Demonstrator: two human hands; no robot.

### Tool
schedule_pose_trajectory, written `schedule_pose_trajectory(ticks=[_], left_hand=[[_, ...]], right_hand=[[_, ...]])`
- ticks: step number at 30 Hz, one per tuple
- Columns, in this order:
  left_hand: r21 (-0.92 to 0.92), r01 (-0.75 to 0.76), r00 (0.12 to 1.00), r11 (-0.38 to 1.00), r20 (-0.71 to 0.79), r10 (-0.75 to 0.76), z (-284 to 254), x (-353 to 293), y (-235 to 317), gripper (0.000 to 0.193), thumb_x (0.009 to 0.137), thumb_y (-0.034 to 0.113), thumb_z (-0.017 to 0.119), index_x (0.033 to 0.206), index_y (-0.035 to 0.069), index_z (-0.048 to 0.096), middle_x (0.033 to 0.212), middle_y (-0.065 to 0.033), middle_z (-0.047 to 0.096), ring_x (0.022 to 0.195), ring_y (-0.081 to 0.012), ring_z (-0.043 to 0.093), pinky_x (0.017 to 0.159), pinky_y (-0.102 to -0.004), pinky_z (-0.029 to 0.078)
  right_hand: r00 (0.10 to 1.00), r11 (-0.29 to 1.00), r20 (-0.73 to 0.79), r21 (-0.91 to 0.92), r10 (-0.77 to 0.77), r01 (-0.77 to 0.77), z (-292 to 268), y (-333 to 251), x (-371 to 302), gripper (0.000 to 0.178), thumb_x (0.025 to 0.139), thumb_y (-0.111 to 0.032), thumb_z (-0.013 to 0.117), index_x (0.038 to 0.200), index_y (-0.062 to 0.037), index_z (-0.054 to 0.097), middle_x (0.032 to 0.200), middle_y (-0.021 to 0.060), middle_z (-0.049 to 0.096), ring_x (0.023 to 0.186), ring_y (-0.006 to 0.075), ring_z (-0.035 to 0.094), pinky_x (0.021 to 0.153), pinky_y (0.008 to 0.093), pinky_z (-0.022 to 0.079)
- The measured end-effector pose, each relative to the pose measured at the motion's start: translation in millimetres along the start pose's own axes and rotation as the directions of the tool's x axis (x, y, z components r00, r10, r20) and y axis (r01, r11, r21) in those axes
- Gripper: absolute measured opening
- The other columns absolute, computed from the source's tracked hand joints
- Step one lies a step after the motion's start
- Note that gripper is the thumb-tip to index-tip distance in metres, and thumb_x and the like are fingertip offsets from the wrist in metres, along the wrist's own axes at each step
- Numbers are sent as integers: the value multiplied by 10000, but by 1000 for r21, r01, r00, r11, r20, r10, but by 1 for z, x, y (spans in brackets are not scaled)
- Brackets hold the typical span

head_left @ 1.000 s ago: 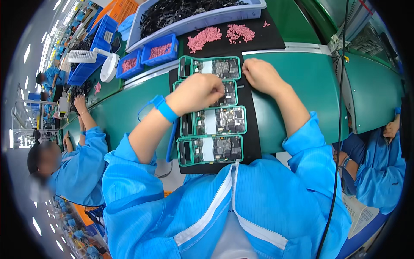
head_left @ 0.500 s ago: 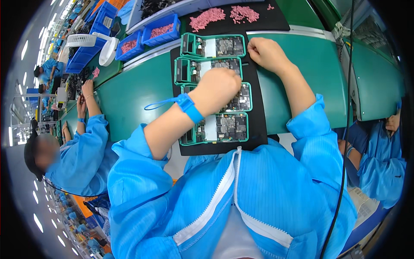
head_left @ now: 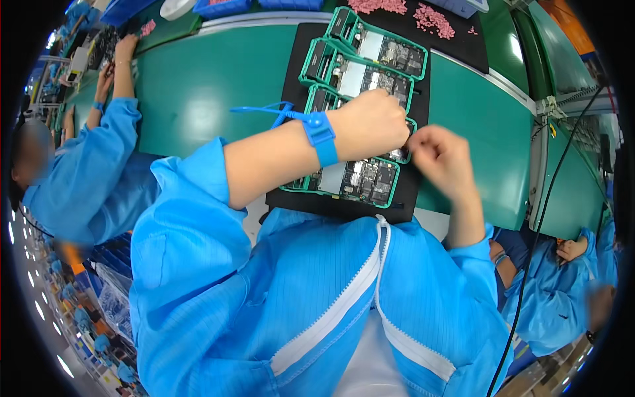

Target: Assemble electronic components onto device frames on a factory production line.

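Several green-framed device housings with dark circuit boards lie in a column on a black mat. The farthest housing and the second one show most of their boards. My left hand, wearing a blue wrist strap, is closed above the third housing and covers much of it. The nearest housing lies just below my left wrist. My right hand is closed, thumb and fingers curled together, at that third housing's right edge, close to my left fingertips. Anything in either hand's fingers is hidden.
Small pink pieces lie in piles on the dark surface at the back. Blue bins stand at the far left, near a white dish. A black cable hangs down on the right. Co-workers in blue sit on both sides.
The view has shifted. My right hand has come from beside the farthest housing toward me, to meet my left fingertips. My left hand stays closed over the third housing.
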State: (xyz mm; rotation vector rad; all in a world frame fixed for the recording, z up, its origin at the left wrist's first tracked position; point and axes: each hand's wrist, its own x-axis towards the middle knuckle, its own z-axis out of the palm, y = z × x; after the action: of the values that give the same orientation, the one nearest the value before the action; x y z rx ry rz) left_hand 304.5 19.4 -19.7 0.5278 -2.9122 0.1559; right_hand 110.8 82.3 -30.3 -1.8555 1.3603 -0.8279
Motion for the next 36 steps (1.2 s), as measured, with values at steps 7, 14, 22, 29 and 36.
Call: schedule_pose_trajectory(ticks=[7,14,22,29,36], left_hand=[[-231,42,999,972,1,-43,4,0,-18,73,690,115,626,678,67,679,692,-124,654,685,-292,665,598,-388,542],[-260,68,998,963,33,-62,3,2,-16,44,641,83,643,663,45,645,734,-107,633,760,-286,658,666,-381,539],[-206,66,997,976,38,-60,1,-2,-11,82,664,130,619,641,54,641,739,-104,636,750,-261,648,675,-363,529],[-224,31,992,974,124,-3,-17,0,-16,98,681,140,631,675,46,655,742,-107,631,758,-266,638,693,-371,514],[-409,283,945,868,-36,-326,-49,18,-126,110,743,124,631,781,32,677,752,-155,651,717,-334,631,671,-407,511]], right_hand=[[955,906,35,-310,-294,290,37,-19,-19,104,705,-49,683,773,-75,609,726,71,619,673,263,616,566,358,486],[933,810,80,-474,-352,346,40,-31,-17,111,675,-48,659,751,-64,579,696,72,572,652,257,596,568,354,489],[866,620,308,-608,-392,497,30,-45,-21,256,678,-123,576,900,-7,631,706,39,518,676,186,555,558,310,461],[867,608,343,-618,-362,498,26,-46,-27,373,684,-99,612,1047,-20,656,644,22,489,606,184,542,504,310,438],[932,921,147,-164,-331,353,-15,-30,16,101,753,-36,667,852,-32,685,733,98,612,643,250,588,571,326,469]])
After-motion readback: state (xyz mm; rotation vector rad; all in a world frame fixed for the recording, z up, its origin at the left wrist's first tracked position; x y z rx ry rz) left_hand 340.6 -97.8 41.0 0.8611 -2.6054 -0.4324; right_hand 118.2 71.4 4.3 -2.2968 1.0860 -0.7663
